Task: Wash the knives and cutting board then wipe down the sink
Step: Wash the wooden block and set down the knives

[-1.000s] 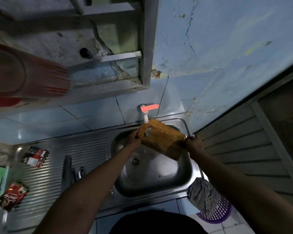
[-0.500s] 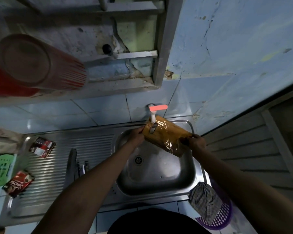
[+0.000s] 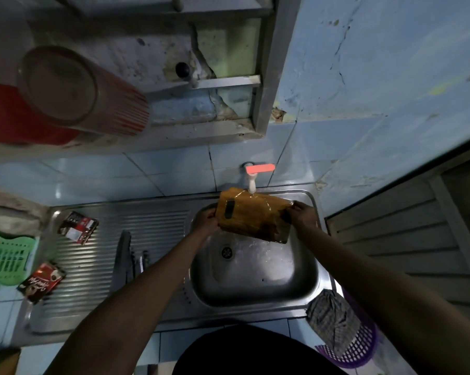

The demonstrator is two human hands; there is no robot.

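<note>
A wet wooden cutting board (image 3: 251,216) with a slot handle is held over the steel sink basin (image 3: 255,277), right under the white tap (image 3: 252,182) with a red lever. Water runs over the board. My left hand (image 3: 205,219) grips its left, slotted end. My right hand (image 3: 301,216) grips its right end. Two or three knives (image 3: 128,257) lie side by side on the ribbed drainboard, left of the basin.
Two sachet packets (image 3: 78,226) (image 3: 42,283) lie on the drainboard (image 3: 158,226). A green plastic rack (image 3: 5,257) sits at far left. A checked cloth (image 3: 332,318) hangs over a purple basket (image 3: 355,350) at the sink's right front corner. A red cup (image 3: 74,90) rests on the shelf above.
The board has swung from a steep tilt to nearly level under the tap, with water now sheeting across it. Both hands keep their hold on its ends.
</note>
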